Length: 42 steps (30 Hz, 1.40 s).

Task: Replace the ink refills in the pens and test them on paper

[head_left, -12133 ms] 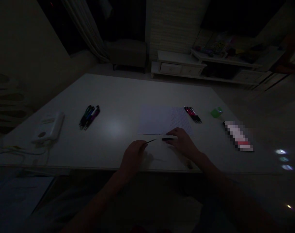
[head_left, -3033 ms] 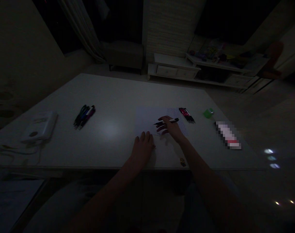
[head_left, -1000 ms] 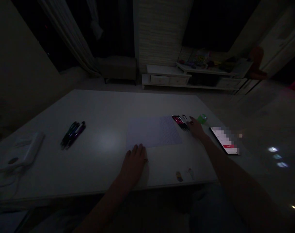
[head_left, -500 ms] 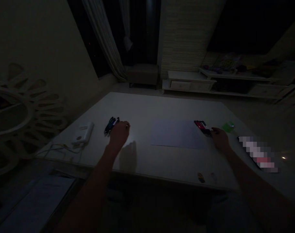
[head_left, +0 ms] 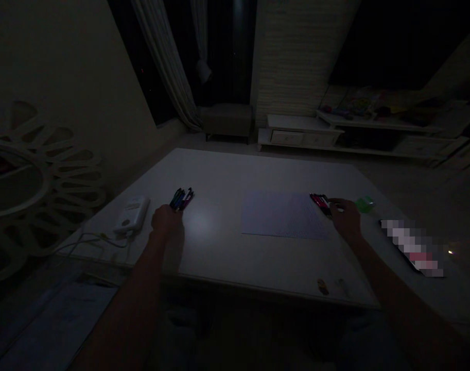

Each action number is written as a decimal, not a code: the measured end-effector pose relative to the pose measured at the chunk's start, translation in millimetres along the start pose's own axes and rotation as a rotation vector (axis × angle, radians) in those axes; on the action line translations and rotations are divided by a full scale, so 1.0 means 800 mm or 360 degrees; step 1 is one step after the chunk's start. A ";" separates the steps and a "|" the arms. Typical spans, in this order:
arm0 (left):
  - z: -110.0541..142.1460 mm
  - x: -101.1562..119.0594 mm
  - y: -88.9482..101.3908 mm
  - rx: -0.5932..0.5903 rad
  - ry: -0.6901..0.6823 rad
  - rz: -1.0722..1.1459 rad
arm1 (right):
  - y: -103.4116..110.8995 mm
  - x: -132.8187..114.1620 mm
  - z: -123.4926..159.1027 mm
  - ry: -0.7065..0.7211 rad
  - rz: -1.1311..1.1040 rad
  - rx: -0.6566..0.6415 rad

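The room is dim. On the white table point(head_left: 219, 175) lie two bunches of pens. My left hand point(head_left: 166, 221) is closed at the near left side of the left bunch of blue, dark and reddish pens point(head_left: 183, 198), its fingertips against their near ends. My right hand point(head_left: 346, 219) bends its fingers over the right side of the other bunch, red and dark pens point(head_left: 319, 202). Its fingertips cover part of those pens. A pale sheet of paper point(head_left: 281, 215) lies flat between the two bunches, with its right part under or beside the red pens.
A white box-shaped device point(head_left: 132, 214) with a cable stands at the left. To the right are a green round item point(head_left: 365, 204) and a phone-like slab point(head_left: 397, 246), its surface blurred. A small brownish item point(head_left: 323, 286) lies near the front edge.
My left hand has moved left and toward me, from the right side of its pens to their near left side. My right hand has shifted slightly left, further over the red pens.
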<state>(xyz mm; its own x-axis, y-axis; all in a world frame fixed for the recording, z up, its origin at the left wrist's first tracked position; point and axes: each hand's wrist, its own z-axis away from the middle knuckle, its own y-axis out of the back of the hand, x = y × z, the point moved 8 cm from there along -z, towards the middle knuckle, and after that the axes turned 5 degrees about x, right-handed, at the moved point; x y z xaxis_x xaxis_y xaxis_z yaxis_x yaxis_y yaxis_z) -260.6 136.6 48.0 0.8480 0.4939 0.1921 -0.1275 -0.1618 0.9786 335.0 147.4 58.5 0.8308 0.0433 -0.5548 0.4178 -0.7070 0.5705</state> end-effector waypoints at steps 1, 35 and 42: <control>-0.003 -0.001 -0.001 -0.0013 0.0006 0.0001 | 0.000 -0.008 0.002 0.0029 -0.0031 0.0001; -0.024 0.043 0.020 0.0252 0.0107 0.0452 | 0.040 -0.111 0.056 0.0085 -0.0550 -0.0168; 0.075 0.181 -0.007 -0.0372 -0.0148 0.1672 | -0.026 -0.158 0.114 -0.0380 -0.0977 -0.0894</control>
<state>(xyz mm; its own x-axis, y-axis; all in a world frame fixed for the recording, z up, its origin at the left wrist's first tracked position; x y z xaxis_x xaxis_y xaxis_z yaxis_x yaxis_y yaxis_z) -106.4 157.9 65.5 0.2919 0.1346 0.9469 -0.9005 -0.2950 0.3196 187.8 91.7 61.6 0.3258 0.1091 -0.9391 0.9393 -0.1506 0.3083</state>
